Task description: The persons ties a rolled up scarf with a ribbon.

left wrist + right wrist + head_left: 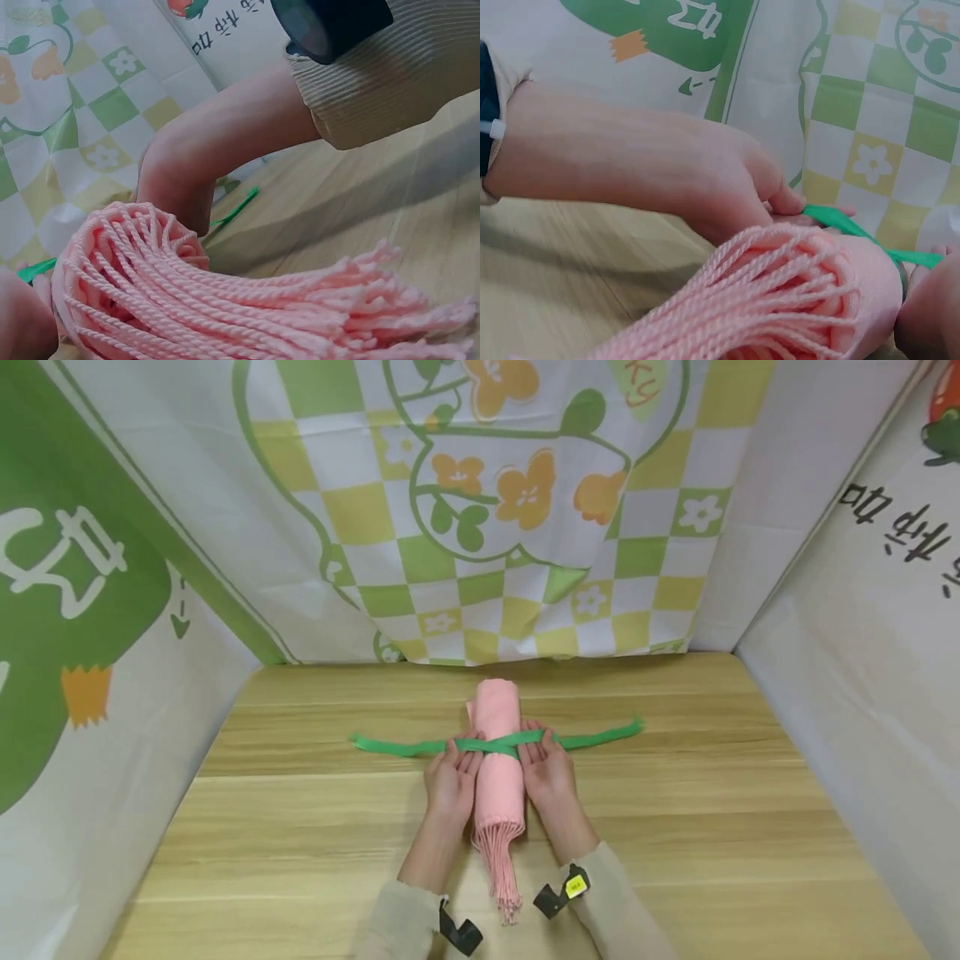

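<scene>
A rolled pink scarf (497, 752) lies lengthwise on the wooden table (300, 827), its fringe (504, 868) pointing toward me. A green ribbon (592, 739) is crossed over the top of the roll, and its ends trail out left and right on the table. My left hand (456, 750) sits against the roll's left side and pinches the ribbon (832, 217) between thumb and fingers. My right hand (542, 745) flanks the roll's right side with curled fingers on the ribbon. The right wrist view shows the left hand (705, 180) beside the fringe (780, 307); the left wrist view shows the right forearm (210, 150) behind the fringe (225, 300).
Printed cloth walls close in the table: a green and yellow chequered sheet (487, 527) at the back, a green and white one (90, 610) on the left, a white one (862, 652) on the right. Bare wood lies on both sides of the roll.
</scene>
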`<state>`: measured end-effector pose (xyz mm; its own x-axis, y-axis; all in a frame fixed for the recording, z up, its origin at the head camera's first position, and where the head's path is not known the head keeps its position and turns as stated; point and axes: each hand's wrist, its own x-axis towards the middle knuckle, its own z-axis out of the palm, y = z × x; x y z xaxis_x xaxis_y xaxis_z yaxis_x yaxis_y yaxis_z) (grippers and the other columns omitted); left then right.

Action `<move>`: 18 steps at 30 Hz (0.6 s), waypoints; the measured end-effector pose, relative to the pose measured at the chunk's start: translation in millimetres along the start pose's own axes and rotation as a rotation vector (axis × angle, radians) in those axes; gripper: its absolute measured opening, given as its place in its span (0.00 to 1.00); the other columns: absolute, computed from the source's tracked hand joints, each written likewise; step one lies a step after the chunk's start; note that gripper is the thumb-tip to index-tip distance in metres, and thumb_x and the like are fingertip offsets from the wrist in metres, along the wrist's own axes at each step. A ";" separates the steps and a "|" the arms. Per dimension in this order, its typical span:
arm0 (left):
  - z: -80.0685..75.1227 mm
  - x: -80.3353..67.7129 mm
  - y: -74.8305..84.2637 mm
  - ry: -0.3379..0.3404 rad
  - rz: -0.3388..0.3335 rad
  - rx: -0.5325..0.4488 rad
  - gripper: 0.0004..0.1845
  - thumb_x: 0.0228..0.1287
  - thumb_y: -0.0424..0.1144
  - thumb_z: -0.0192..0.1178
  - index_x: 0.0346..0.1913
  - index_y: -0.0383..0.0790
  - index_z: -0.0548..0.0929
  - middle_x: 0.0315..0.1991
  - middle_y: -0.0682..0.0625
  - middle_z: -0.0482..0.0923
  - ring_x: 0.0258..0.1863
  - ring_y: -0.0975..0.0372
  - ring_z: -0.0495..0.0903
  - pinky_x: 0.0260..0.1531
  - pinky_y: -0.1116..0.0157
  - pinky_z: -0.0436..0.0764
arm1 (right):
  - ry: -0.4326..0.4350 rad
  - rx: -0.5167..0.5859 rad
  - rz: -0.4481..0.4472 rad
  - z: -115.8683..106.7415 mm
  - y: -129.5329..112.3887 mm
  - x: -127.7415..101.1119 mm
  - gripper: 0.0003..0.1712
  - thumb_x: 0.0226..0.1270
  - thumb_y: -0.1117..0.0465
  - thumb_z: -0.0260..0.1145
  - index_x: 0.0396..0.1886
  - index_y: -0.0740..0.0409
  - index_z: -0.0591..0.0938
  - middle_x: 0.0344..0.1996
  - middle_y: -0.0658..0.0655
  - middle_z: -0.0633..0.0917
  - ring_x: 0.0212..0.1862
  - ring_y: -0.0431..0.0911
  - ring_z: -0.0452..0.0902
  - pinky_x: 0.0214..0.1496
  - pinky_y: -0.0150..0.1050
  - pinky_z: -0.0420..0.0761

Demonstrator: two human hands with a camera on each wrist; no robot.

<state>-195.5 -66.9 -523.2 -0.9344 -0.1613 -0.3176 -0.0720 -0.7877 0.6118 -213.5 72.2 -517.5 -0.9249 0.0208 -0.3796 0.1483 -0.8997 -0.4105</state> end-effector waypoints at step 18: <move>-3.9 24.9 26.1 -0.223 -0.095 0.493 0.15 0.79 0.35 0.46 0.52 0.24 0.76 0.32 0.51 0.83 0.30 0.66 0.85 0.37 0.70 0.86 | -0.231 -0.447 0.042 -8.4 -21.6 17.7 0.14 0.81 0.60 0.49 0.50 0.65 0.76 0.28 0.52 0.86 0.34 0.41 0.84 0.44 0.33 0.85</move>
<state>-219.3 -93.8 -518.0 -0.9632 0.0694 -0.2597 -0.2647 -0.4124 0.8717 -230.1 95.6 -522.3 -0.9608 -0.1537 -0.2307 0.2755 -0.6221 -0.7328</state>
